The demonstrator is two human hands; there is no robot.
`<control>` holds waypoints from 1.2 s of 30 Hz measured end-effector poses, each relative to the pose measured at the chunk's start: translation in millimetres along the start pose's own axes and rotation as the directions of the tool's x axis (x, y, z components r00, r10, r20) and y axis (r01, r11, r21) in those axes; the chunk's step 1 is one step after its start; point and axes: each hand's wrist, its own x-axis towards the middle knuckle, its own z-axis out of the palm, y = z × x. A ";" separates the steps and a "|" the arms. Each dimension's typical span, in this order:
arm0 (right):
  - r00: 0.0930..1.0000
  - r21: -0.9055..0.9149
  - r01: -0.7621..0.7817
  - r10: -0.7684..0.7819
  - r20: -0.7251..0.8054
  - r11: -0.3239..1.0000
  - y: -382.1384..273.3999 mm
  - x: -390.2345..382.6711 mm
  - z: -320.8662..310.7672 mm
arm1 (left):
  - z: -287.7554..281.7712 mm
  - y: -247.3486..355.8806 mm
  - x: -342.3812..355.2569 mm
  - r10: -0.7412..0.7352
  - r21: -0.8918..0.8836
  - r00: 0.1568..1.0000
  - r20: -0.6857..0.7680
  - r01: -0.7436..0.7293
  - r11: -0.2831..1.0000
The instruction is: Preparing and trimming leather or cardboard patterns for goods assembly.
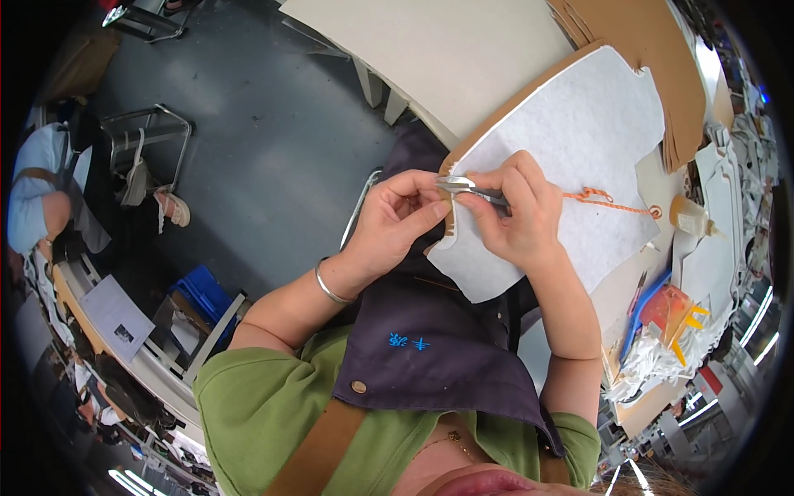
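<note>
My right hand (pixel 523 213) is closed around small metal thread snips (pixel 455 183), whose blades lie at the left edge of a large cut piece (pixel 579 124). That piece has a white, felt-like face and a brown border. Short notches run along its curved edge near the blades. With thumb and fingers my left hand (pixel 395 221) pinches this edge, right beside the snip tips. A twisted orange cord (pixel 608 198) lies across the white face and leads in under my right hand. Exactly what sits between the blades is hidden by my fingertips.
The cut piece rests partly on a pale worktable (pixel 389 41). Brown sheets (pixel 682 91) are stacked at the far right. A glue bottle (pixel 693 217), a blue tray (pixel 641 318) and yellow clips (pixel 688 335) lie to the right. Another person (pixel 41 182) sits at far left.
</note>
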 end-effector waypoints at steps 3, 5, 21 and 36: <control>1.000 0.049 -0.009 0.010 -0.026 0.999 2.2 -3.3 4.4 | 1.1 2.4 -0.5 -0.017 0.019 1.000 -0.009 0.017 1.000; 0.997 0.109 -0.030 0.037 -0.063 0.994 2.7 -4.3 6.1 | 3.1 5.3 -0.7 -0.025 0.021 1.000 -0.005 0.025 0.999; 0.997 0.000 -0.050 0.050 -0.064 0.999 -4.2 -1.4 -0.6 | 0.2 1.2 -1.4 0.039 0.035 0.999 0.007 -0.040 0.999; 0.993 0.012 -0.097 0.097 -0.069 0.995 -8.3 0.0 7.0 | 2.7 2.3 -1.2 0.018 0.025 1.000 0.005 -0.018 1.000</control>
